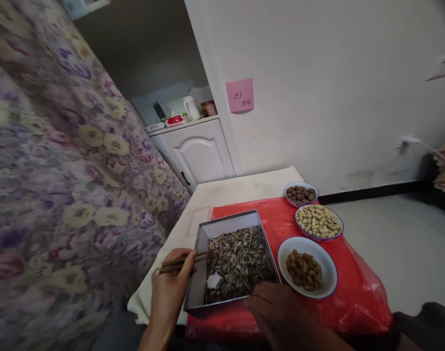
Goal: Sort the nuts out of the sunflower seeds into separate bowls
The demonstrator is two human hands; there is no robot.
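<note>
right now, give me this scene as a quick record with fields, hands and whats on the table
left hand: left hand grips chopsticks, tips at the left edge of the seeds
right hand: right hand at the near edge of the box; grip unclear
box: grey, holds the striped seeds
near plate: near plate with brown nuts
middle plate: middle plate with peanuts
far bowl: far bowl with dark round nuts
surface: red sheet over pale cloth
wall: pink note

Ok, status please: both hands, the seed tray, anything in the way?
Left hand shut on chopsticks, tips at seeds in tray. Right hand at tray's near edge, grip unclear. Nearest bowl close beside tray.
</note>
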